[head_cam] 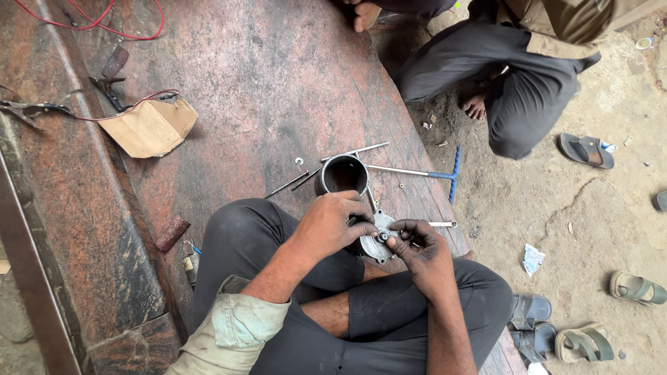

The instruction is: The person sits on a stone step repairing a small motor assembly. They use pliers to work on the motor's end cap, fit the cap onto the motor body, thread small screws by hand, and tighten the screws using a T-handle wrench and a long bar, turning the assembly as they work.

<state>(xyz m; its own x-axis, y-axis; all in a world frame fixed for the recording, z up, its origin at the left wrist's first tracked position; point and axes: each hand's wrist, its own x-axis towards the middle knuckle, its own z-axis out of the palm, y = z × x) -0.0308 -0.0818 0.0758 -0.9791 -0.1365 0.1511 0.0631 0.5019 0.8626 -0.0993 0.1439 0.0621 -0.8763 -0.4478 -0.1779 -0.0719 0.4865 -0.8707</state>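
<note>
Left hand: clasped over the top and left rim of the cover, fingers curled round it.
Right hand: fingertips pinched on the cover's hub, thumb pressed at the centre.
Cover: round grey metal end plate, held above the crossed legs, between both hands, just off the slab edge.
Cover facing: flat face turned up toward the camera; axis through the hub roughly upright, tipped slightly toward the right hand.
Cylinder: dark metal tube on the slab just beyond the left hand, open mouth up, long axis near vertical.
T-wrench: beside the cylinder, shaft lying left to right, blue handle at the right end over the slab edge.
Rods: thin bolts lying flat around the cylinder, mostly slanted.
Spanner: small, flat, just right of the right hand.
Cardboard: folded scrap, well apart to the left, red wire running to it.
Other person: crouched on the sandy ground at the upper right.
Sandals: scattered on the ground at right.
</note>
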